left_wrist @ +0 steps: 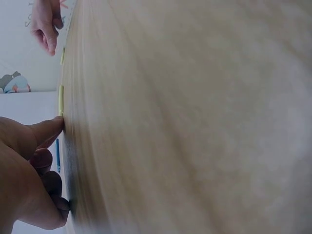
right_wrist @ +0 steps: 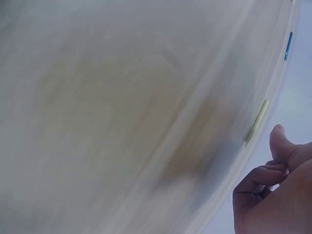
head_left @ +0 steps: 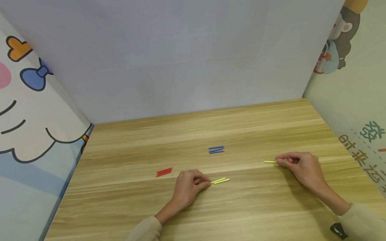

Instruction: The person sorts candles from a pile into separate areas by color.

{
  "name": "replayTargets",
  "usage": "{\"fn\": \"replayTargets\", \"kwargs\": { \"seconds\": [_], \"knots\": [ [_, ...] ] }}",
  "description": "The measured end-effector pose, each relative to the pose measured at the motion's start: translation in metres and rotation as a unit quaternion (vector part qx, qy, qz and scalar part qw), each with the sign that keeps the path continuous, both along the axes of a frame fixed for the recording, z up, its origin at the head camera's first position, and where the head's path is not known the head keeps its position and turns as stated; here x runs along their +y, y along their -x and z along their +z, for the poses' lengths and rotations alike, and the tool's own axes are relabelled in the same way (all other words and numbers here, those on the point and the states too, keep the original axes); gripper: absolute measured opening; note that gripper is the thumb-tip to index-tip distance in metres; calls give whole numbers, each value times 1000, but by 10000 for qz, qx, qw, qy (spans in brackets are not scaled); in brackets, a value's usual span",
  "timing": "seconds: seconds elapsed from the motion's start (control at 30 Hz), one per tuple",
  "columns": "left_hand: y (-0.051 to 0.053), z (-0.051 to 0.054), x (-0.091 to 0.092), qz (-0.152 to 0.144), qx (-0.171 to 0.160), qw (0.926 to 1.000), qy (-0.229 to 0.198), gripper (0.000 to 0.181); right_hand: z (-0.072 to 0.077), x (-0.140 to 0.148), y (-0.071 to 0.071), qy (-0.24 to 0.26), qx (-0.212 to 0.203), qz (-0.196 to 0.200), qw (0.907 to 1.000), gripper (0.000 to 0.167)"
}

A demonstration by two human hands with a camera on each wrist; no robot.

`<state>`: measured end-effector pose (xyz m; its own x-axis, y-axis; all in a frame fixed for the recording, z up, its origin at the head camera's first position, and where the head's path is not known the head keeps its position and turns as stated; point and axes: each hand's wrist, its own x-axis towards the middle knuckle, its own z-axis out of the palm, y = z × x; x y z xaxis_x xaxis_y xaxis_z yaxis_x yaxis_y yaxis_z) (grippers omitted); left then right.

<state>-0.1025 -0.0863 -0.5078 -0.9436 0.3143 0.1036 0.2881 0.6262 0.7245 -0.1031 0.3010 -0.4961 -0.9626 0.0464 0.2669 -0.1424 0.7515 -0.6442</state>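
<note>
In the head view my left hand rests low on the table, thumb and forefinger pinching the near end of one of two yellow sticks lying side by side. The left wrist view shows that thumb tip against a stick's end. To the right, my right hand is at another yellow stick. In the right wrist view this stick lies on the table, with the thumb standing apart from it and the other fingers bent. Its forefinger tip is hidden there.
Three blue sticks lie farther back on the wooden table. Three red sticks lie left of my left hand. A pale wall rises at the table's back edge. A small black object is by the right sleeve.
</note>
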Motion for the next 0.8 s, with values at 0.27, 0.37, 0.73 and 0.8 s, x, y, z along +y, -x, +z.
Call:
{"fn": "replayTargets", "kwargs": {
  "seconds": [0.27,0.37,0.73,0.8],
  "knots": [
    [-1,0,0,-25,-15,10000,-45,4,0,-25,-4,316,-116,730,9968,5],
    [-1,0,0,-10,-38,10000,-35,4,-2,-37,-5,515,-152,1041,9931,6],
    [-1,0,1,101,-142,9998,-80,4,-3,-61,-7,761,-230,1630,9834,10],
    [-1,0,1,119,-162,9997,-121,4,-4,-62,-7,763,-288,1630,9832,10]
  ]
}}
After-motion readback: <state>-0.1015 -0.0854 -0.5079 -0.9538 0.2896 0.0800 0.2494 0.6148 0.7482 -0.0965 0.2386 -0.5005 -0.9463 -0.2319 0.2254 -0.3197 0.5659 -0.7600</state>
